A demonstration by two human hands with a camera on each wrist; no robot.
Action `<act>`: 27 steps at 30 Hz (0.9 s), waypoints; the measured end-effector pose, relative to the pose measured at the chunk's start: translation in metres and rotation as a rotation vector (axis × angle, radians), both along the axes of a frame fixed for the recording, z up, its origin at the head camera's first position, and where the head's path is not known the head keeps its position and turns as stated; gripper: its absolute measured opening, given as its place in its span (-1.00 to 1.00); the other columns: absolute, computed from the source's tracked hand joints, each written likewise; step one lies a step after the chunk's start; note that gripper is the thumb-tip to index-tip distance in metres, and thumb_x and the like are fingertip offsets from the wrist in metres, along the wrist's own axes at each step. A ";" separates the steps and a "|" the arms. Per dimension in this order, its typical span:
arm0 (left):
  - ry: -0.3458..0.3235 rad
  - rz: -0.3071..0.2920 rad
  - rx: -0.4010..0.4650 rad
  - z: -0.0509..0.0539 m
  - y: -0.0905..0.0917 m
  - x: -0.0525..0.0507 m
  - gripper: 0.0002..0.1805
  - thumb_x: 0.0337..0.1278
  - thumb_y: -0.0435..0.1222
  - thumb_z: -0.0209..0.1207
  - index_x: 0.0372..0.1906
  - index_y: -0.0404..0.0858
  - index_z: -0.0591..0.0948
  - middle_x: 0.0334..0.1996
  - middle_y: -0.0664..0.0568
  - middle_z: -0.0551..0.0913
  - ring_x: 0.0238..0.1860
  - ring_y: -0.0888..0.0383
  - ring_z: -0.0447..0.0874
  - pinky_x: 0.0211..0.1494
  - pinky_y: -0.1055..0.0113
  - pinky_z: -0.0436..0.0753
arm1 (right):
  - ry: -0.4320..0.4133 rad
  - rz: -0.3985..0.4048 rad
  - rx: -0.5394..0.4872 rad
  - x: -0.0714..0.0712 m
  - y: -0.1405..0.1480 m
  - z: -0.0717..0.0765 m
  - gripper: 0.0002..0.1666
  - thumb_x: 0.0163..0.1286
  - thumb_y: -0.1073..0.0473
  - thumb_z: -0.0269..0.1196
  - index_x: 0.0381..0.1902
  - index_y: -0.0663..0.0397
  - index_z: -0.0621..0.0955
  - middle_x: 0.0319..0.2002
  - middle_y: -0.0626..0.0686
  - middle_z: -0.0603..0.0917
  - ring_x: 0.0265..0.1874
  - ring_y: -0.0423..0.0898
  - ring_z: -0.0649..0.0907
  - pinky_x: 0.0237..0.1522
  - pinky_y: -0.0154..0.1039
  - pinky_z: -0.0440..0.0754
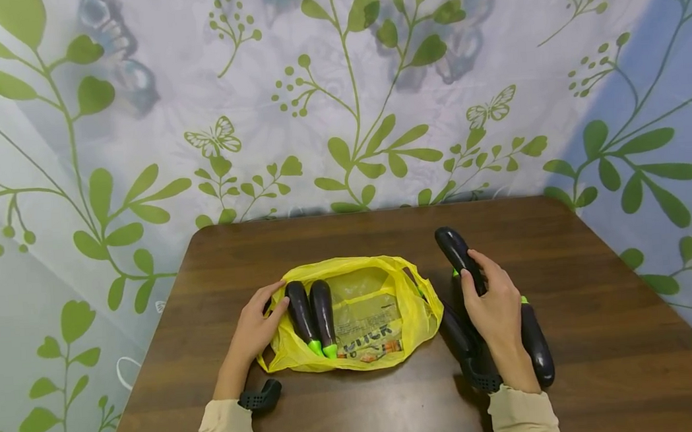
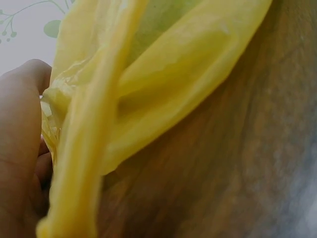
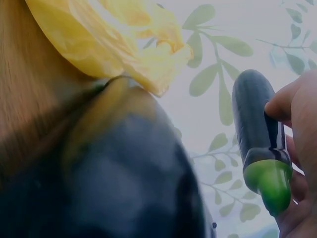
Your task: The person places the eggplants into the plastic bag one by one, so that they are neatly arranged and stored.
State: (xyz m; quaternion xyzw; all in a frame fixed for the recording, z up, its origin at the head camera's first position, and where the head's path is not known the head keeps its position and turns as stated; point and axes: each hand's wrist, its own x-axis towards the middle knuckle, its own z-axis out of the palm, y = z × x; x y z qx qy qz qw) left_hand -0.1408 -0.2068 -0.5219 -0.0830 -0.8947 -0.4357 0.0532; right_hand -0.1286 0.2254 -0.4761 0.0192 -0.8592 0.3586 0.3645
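Observation:
My left hand (image 1: 257, 320) pinches the left rim of a yellow plastic bag (image 1: 412, 331), which lies with its mouth spread. Two dark eggplants (image 1: 323, 310) with green caps lie side by side inside it, at the left. In my right hand (image 1: 497, 306) I grip another eggplant (image 1: 453, 246), raised and tilted to the right of the bag. The right wrist view shows that gripped eggplant (image 3: 255, 114) with its green cap (image 3: 270, 183) downward. More eggplants (image 1: 537, 346) lie on the table under and beside the right hand, partly hidden by it.
The brown wooden table (image 1: 358, 413) ends at a wall covering (image 1: 293, 127) with green leaf prints. A large dark eggplant (image 3: 124, 168) fills the near part of the right wrist view. Black bands (image 1: 262, 396) sit on the wrists.

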 end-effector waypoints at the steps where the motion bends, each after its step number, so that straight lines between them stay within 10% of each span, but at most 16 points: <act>1: 0.002 0.001 0.002 0.000 0.000 0.000 -0.43 0.53 0.02 0.11 0.49 -0.10 0.45 0.45 -0.12 0.44 0.49 -0.20 0.34 0.49 -0.26 0.34 | 0.007 0.004 0.002 0.000 -0.001 0.000 -0.50 0.34 0.32 0.39 0.24 0.14 0.65 0.09 0.27 0.72 -0.10 0.21 0.69 -0.08 0.18 0.65; 27: 0.013 -0.002 0.005 -0.002 0.001 0.000 -0.44 0.53 0.00 0.12 0.48 -0.11 0.46 0.43 -0.13 0.46 0.48 -0.21 0.36 0.48 -0.27 0.35 | -0.003 0.134 0.052 0.005 -0.020 -0.001 -0.45 0.32 0.32 0.42 0.27 0.14 0.63 0.15 0.24 0.71 -0.02 0.22 0.72 -0.04 0.17 0.73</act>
